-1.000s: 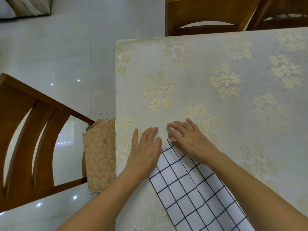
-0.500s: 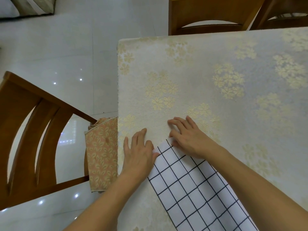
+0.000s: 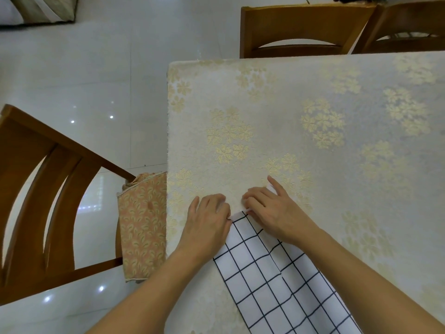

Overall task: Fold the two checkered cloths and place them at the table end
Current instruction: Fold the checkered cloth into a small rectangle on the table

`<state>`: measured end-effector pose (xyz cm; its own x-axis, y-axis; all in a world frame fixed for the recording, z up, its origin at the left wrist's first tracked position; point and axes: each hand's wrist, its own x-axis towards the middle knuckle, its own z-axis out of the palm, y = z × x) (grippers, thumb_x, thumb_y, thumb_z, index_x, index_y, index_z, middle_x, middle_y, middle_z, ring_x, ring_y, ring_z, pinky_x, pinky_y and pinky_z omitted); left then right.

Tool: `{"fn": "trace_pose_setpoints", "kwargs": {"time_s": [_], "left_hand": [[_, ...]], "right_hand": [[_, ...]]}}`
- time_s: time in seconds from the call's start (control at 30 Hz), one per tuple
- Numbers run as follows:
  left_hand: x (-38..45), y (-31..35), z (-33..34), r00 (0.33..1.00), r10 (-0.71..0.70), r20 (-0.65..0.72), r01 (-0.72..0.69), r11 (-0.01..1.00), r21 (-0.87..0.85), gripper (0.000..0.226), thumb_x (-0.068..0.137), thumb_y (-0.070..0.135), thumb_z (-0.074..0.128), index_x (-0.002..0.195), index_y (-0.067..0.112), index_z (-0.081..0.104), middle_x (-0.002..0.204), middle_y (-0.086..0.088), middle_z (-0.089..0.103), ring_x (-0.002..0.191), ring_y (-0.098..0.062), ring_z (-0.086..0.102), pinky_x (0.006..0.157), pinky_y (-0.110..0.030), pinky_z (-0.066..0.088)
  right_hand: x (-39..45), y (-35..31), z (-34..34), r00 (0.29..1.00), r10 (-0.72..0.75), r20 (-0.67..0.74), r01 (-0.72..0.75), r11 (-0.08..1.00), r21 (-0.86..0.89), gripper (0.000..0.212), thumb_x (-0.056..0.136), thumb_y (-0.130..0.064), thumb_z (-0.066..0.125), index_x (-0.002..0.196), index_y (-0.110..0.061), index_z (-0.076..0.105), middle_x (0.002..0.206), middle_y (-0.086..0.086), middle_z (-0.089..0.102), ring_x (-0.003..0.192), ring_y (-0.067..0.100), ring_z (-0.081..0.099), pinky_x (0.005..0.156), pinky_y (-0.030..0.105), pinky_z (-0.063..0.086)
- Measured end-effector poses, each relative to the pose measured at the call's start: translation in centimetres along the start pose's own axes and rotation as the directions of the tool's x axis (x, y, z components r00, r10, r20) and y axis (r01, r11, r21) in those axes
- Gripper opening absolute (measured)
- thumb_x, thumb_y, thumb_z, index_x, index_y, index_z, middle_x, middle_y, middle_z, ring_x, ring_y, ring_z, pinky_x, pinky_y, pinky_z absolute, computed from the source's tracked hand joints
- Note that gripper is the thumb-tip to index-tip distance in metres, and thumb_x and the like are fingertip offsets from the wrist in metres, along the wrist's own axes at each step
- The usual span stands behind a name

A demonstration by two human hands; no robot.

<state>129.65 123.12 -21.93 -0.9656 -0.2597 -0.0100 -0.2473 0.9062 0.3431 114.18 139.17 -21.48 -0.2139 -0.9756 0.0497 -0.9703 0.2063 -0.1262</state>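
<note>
One white cloth with a black grid [image 3: 277,280] lies flat on the table [image 3: 325,97], running from the near edge toward the middle, with a fold line along its length. My left hand [image 3: 207,220] has its fingers curled on the cloth's far left corner. My right hand [image 3: 272,208] pinches the far right corner, and a bit of white edge shows lifted under its index finger. No second checkered cloth is in view.
The table's pale tablecloth has gold flowers, and its left edge is close to my left hand. A wooden chair [image 3: 36,189] with a floral cushion [image 3: 142,225] stands at the left. Two more wooden chairs [image 3: 301,27] line the far side.
Both hands lay flat on the cloth's far end before. Now their fingers are curled around its far corners, and the left hand has drawn back slightly.
</note>
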Motion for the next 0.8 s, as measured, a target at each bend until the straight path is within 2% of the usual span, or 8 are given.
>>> {"fn": "trace_pose_setpoints", "kwargs": {"time_s": [0.1,0.17,0.3,0.4,0.5,0.57,0.67,0.8], "left_hand": [[0.1,0.0,-0.5,0.993,0.104,-0.063,-0.100,0.993,0.055,0.015,0.087,0.021,0.068,0.097,0.015,0.059,0.117,-0.005,0.063,0.108,-0.025,0.060,0.104,-0.054,0.043],[0.2,0.1,-0.7,0.980,0.182,-0.083,-0.173,0.980,0.102,0.022,0.083,0.018,0.072,0.102,0.014,0.061,0.115,-0.005,0.064,0.106,-0.024,0.061,0.103,-0.054,0.045],[0.3,-0.5,-1.5,0.966,0.247,-0.070,-0.234,0.960,0.152,0.018,0.081,0.015,0.072,0.096,0.014,0.062,0.113,-0.005,0.066,0.104,-0.023,0.063,0.103,-0.054,0.045],[1.1,-1.4,-2.6,0.966,0.244,-0.087,-0.231,0.963,0.138,0.014,0.085,0.015,0.067,0.097,0.014,0.060,0.111,-0.004,0.067,0.101,-0.023,0.063,0.105,-0.053,0.044],[2.8,-2.7,-3.9,0.964,0.246,-0.101,-0.230,0.961,0.151,0.010,0.089,0.018,0.062,0.098,0.015,0.059,0.104,-0.001,0.066,0.097,-0.022,0.063,0.107,-0.052,0.042],[4.0,-3.5,-4.9,0.969,0.229,-0.093,-0.213,0.964,0.159,0.007,0.090,0.020,0.059,0.097,0.016,0.058,0.097,0.000,0.065,0.092,-0.022,0.062,0.107,-0.051,0.041],[5.1,-4.3,-5.6,0.984,0.177,0.008,-0.176,0.970,0.166,0.014,0.094,0.031,0.049,0.098,0.019,0.055,0.092,0.002,0.061,0.089,-0.022,0.061,0.106,-0.050,0.041],[6.2,-5.6,-5.2,0.978,0.030,0.205,-0.033,0.999,0.013,0.032,0.098,0.046,0.046,0.114,0.022,0.057,0.114,0.005,0.058,0.107,-0.020,0.052,0.103,-0.041,0.034]], "right_hand": [[0.4,0.4,0.0,1.000,-0.006,0.010,0.006,1.000,0.026,0.019,0.100,-0.029,0.049,0.114,-0.020,0.057,0.118,-0.001,0.064,0.121,0.022,0.056,0.117,0.058,0.024],[1.0,0.7,-0.2,0.998,-0.004,0.069,0.001,0.999,0.043,0.033,0.091,-0.032,0.059,0.123,-0.024,0.055,0.131,0.000,0.060,0.130,0.024,0.050,0.115,0.062,0.026],[2.4,0.8,-1.2,0.983,-0.051,0.179,0.043,0.998,0.046,0.021,0.083,-0.031,0.070,0.102,-0.024,0.064,0.139,0.007,0.057,0.134,0.029,0.047,0.114,0.064,0.027],[3.3,0.7,-2.0,0.978,-0.024,0.209,0.008,0.997,0.077,0.024,0.080,-0.020,0.068,0.100,-0.022,0.055,0.127,0.003,0.060,0.123,0.023,0.054,0.118,0.060,0.020],[5.1,0.8,-3.1,0.971,0.030,0.236,-0.051,0.995,0.083,0.015,0.087,-0.013,0.054,0.097,-0.022,0.048,0.092,-0.005,0.059,0.096,0.020,0.059,0.122,0.055,0.012],[6.4,0.9,-3.7,0.953,0.069,0.297,-0.096,0.992,0.080,0.009,0.094,-0.019,0.053,0.102,-0.022,0.048,0.091,-0.006,0.058,0.098,0.019,0.057,0.123,0.052,0.009],[7.6,1.0,-3.9,0.938,0.117,0.326,-0.156,0.983,0.095,0.011,0.100,-0.034,0.051,0.102,-0.023,0.048,0.096,-0.007,0.059,0.104,0.019,0.055,0.122,0.053,0.012],[8.0,1.3,-3.8,0.958,0.142,0.249,-0.176,0.977,0.119,0.011,0.101,-0.034,0.047,0.100,-0.023,0.048,0.088,-0.006,0.061,0.091,0.019,0.057,0.121,0.051,0.015]]}}
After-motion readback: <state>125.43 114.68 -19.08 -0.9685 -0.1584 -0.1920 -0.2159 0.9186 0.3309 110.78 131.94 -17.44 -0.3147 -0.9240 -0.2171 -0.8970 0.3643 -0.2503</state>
